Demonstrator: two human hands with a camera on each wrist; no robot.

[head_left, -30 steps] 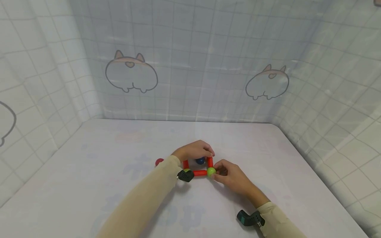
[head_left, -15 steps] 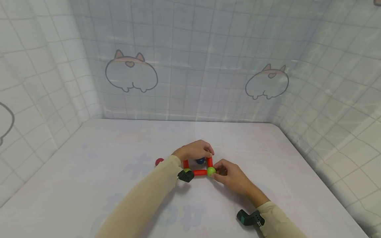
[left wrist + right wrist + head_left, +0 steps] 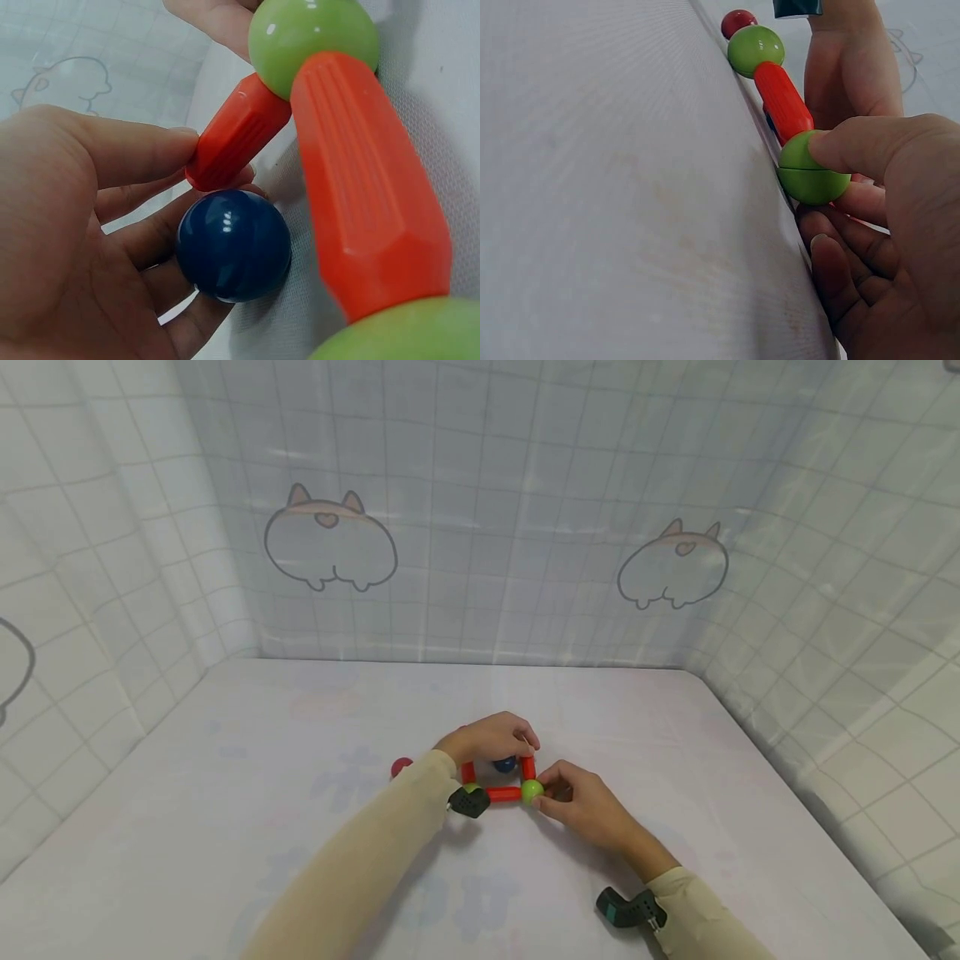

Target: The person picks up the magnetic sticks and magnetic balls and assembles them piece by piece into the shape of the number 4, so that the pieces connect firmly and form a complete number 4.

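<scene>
In the head view my left hand reaches across from the left and pinches a short red rod between thumb and fingers. That rod's far end meets a glossy green ball, which my right hand grips with thumb and fingertips. A second red rod runs from this ball to another green ball. From there a third red rod leads away, partly hidden by the left arm. A dark blue ball lies beside the left fingers, inside the angle of the rods.
A dark red ball lies left of the pieces, partly covered by the left sleeve. The pale printed tabletop is bounded by checked curtains behind and at both sides. Each wrist carries a small dark camera.
</scene>
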